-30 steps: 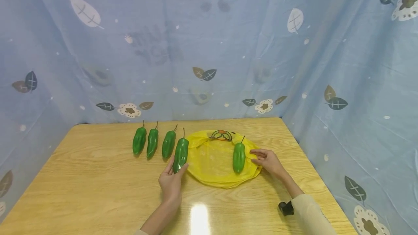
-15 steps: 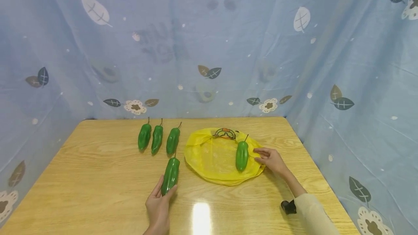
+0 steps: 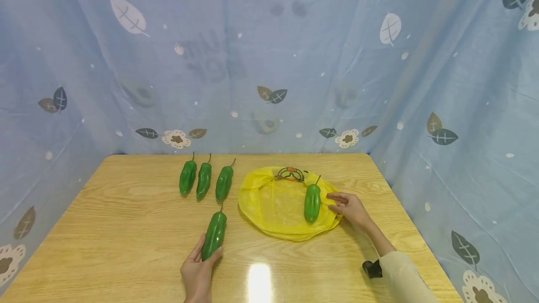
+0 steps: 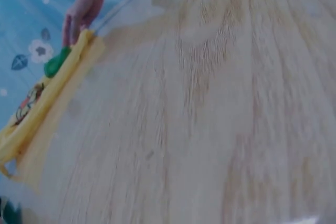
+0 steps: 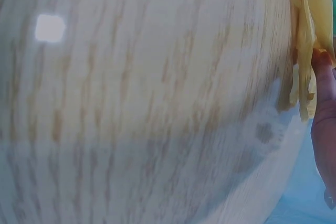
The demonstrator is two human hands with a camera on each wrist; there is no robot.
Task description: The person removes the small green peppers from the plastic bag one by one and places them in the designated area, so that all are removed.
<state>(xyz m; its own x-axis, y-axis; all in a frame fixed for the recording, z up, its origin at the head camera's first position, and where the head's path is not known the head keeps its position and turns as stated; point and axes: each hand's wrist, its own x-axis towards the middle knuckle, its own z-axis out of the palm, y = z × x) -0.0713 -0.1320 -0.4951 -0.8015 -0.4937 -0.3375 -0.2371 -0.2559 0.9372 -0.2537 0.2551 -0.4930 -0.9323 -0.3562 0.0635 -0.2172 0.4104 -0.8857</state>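
My left hand (image 3: pixel 199 268) grips a shiny green pepper (image 3: pixel 214 235) by its lower end, stem pointing away, left of and nearer than a yellow plastic bag (image 3: pixel 273 230). The bag lies flat with goggles printed on its far edge. On its right part rests another green pepper (image 3: pixel 312 204). My right hand (image 3: pixel 351 209) holds the bag's right edge between thumb and fingers; in the right wrist view the thumb (image 5: pixel 324 93) meets the gathered yellow folds. The left wrist view shows the right hand (image 4: pixel 86 11) at the bag's raised edge, with the held pepper out of sight.
Three more green peppers lie in a row at the back left, the nearest to the bag being a slightly tilted pepper (image 3: pixel 224 183). A black object (image 3: pixel 372 269) is by the right sleeve. Blue patterned cloth (image 3: pixel 269 60) surrounds the wooden table (image 3: pixel 126 247).
My left hand has brought its pepper away from the bag's left edge, toward me and to the left. The right hand stays at the bag's edge. The head view has shifted slightly.
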